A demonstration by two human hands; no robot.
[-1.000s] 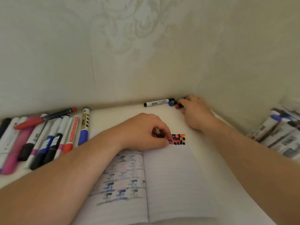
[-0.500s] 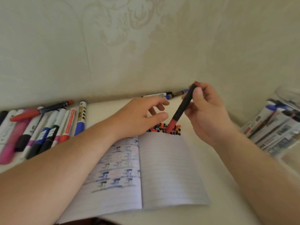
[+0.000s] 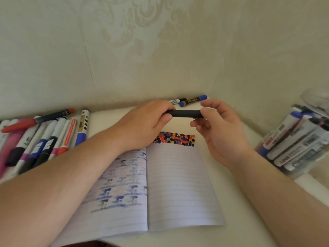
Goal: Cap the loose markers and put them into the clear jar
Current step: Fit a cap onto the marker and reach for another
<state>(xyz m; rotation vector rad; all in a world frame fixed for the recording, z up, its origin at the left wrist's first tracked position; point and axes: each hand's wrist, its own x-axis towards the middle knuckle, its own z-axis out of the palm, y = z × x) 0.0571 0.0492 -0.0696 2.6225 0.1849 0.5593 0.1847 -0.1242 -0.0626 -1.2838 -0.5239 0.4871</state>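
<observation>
A black marker (image 3: 185, 113) is held level above the open notebook (image 3: 178, 184). My left hand (image 3: 147, 124) grips its left end, which is hidden inside the fingers. My right hand (image 3: 217, 125) pinches its right end between thumb and fingers. The clear jar (image 3: 300, 139) lies on its side at the right edge, with several markers inside. Two more markers (image 3: 193, 100) lie by the wall behind my hands. A row of several markers (image 3: 44, 139) lies on the table at the left.
The notebook page carries a patch of red, black and blue marker dabs (image 3: 178, 139). A pale patterned wall (image 3: 160, 50) closes off the back and the right side of the white table (image 3: 240, 202).
My right hand picked the black marker up from beside the wall and swung it from slanted to level. My left hand left the page and took the marker's left end.
</observation>
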